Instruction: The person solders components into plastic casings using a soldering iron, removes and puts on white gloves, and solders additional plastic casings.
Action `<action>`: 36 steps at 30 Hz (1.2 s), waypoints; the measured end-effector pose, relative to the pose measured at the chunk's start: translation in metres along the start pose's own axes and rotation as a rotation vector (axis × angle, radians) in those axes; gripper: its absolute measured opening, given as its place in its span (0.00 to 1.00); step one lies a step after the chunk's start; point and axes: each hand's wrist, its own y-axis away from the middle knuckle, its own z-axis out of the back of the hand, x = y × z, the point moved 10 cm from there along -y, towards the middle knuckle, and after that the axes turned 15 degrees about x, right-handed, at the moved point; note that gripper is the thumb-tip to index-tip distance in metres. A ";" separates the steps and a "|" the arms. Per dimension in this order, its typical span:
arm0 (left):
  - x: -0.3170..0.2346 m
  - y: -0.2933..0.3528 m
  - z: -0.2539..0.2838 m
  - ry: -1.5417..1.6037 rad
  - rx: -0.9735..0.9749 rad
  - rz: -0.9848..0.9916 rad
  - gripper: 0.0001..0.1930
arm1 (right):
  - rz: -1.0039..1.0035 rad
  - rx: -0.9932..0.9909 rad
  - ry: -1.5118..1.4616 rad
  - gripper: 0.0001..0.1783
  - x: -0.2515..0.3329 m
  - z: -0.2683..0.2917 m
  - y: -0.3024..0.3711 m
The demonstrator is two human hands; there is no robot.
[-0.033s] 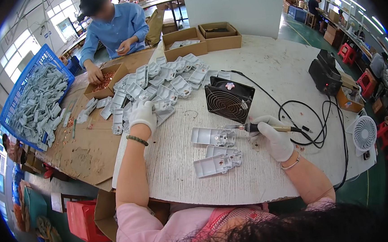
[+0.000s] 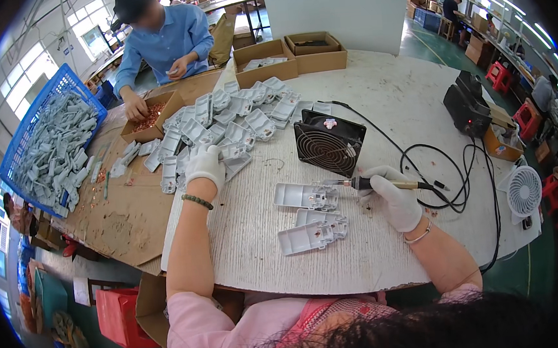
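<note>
My left hand (image 2: 205,167), in a white glove, reaches to the near edge of a heap of pale grey plastic housings (image 2: 259,123). Its fingers look stretched out over the pieces, with the tips partly lost among them. A soldering iron (image 2: 393,183) with a tan and black handle is gripped in my gloved right hand (image 2: 394,198), its tip pointing left. Just beyond that tip lies one grey housing (image 2: 293,196), flat on the table with small metal parts at its right end. Nearer me, another housing (image 2: 303,238) overlaps one more.
A black fan (image 2: 330,146) stands behind the iron. The iron's cable (image 2: 465,193) loops at right near a black soldering unit (image 2: 467,106) and a white fan (image 2: 523,191). Across the table, a person's hand (image 2: 136,107) dips into a carton of copper-coloured parts. A blue basket (image 2: 96,103) holds many grey pieces.
The fingers of my left hand have shifted slightly toward me at the heap's edge. My right hand and the soldering iron have stayed in place.
</note>
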 end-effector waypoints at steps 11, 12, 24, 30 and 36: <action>-0.088 0.032 0.013 0.381 -0.101 -0.524 0.07 | -0.006 -0.043 -0.007 0.11 0.000 0.003 0.000; -0.097 0.036 0.011 0.372 -0.089 -0.562 0.06 | -0.001 -0.046 -0.003 0.11 0.001 0.003 -0.001; -0.158 0.075 0.007 0.455 0.145 -0.940 0.07 | -0.029 -0.048 0.090 0.10 0.003 0.001 -0.002; -0.158 0.075 0.007 0.454 0.111 -0.937 0.04 | -0.073 -0.043 0.181 0.10 0.002 -0.001 -0.001; -0.158 0.076 0.006 0.422 0.121 -0.940 0.07 | -0.086 -0.019 0.216 0.10 0.000 -0.003 -0.003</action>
